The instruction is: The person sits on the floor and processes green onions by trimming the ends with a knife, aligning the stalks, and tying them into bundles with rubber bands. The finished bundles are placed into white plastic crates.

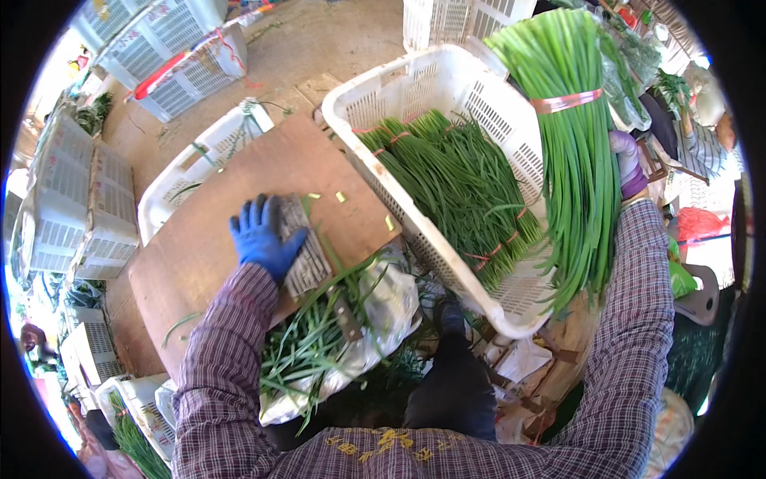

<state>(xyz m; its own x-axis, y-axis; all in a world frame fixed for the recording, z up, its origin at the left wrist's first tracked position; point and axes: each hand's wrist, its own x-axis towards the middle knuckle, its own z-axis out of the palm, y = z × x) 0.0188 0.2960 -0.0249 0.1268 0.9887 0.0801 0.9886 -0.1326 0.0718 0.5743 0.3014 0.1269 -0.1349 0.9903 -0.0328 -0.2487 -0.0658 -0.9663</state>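
Observation:
My left hand (263, 236), in a blue glove, lies with fingers spread on a striped cloth (303, 251) on a brown board (239, 185). At the right, my right hand (629, 161), in a purple glove, is at the side of a large bunch of green garlic chives (574, 149), tied with a pink band and held up over the rim of a white plastic basket (508, 323). Most of its fingers are hidden behind the bunch. In the basket lie several banded chive bundles (449, 185). A knife handle (345, 316) shows among loose greens at the board's near edge.
Loose green leaves (305, 347) lie on clear plastic (383, 305) near my lap. Another white basket (179, 185) stands under the board. Stacked white crates (66, 197) stand at the left, more crates (449, 24) at the top. A person's striped clothing (700, 146) shows at the far right.

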